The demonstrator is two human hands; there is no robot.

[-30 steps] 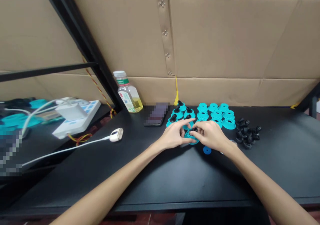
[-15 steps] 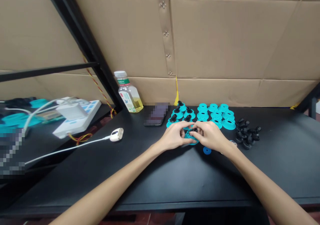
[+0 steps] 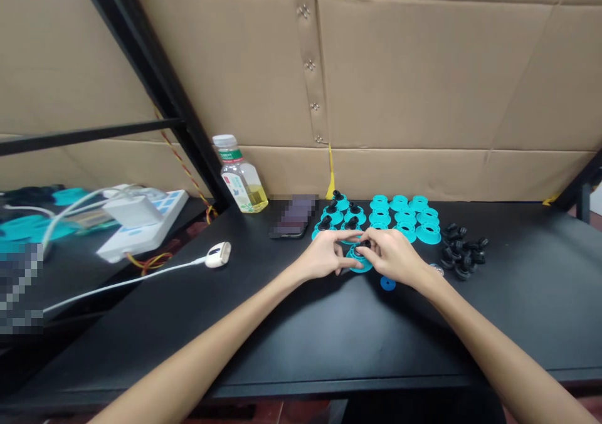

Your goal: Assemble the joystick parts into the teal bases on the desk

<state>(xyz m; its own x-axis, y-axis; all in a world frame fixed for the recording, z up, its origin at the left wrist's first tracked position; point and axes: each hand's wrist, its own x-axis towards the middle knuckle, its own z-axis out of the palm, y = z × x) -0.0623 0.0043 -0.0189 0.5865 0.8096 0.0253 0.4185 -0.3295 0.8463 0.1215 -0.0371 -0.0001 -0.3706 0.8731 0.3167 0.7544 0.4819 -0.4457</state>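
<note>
My left hand and my right hand meet over a teal plastic spool on the black table. Both hands pinch it. The fingertips of my right hand press a small black part onto its top. Behind my hands stand several teal spools, and the ones on the left carry black parts. A heap of loose black parts lies to the right of my right hand. A small blue disc lies just below my right hand.
A dark phone and a bottle of yellow liquid stand to the left of the spools. A white cabled device lies further left. A white power strip sits on the lower left shelf. Cardboard walls close off the back.
My hands stay on the same teal spool, with only slight finger movement. The view has shifted a little.
</note>
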